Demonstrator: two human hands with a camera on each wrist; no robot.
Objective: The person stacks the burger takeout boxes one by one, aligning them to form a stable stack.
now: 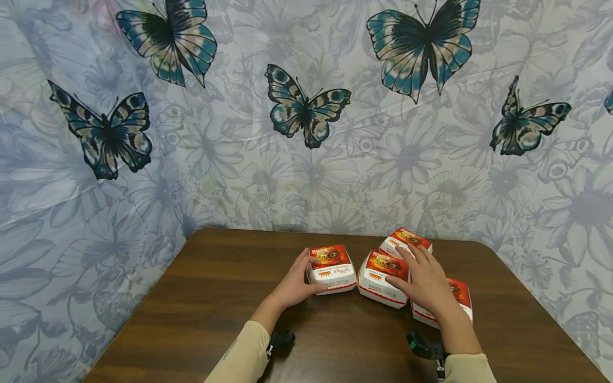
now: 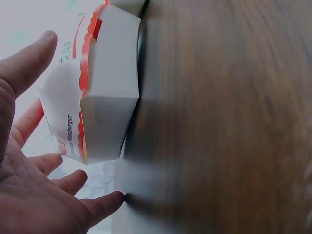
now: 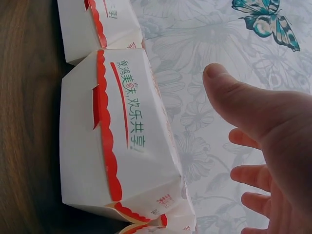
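In the head view, four-sided white and red burger boxes stand on the table. My left hand (image 1: 298, 282) is at the left side of the leftmost burger box (image 1: 335, 274), its thumb near the front edge. The left wrist view has that hand (image 2: 44, 200) with fingers spread beside the white carton (image 2: 109, 63); contact is unclear. My right hand (image 1: 426, 279) hovers over the other boxes, fingers apart, partly hiding the back box (image 1: 395, 244) and the right box (image 1: 462, 298). The middle box (image 1: 383, 282) sits left of it. In the right wrist view the hand (image 3: 278, 131) is apart from the nearest box (image 3: 83, 136).
The brown wooden table (image 1: 230, 266) has rounded far corners. Behind it hangs a grey floral cloth (image 1: 316, 186) with butterflies. Dark wrist-worn devices, one on the left wrist (image 1: 282, 340) and one on the right (image 1: 423, 348), stick out over the tabletop.
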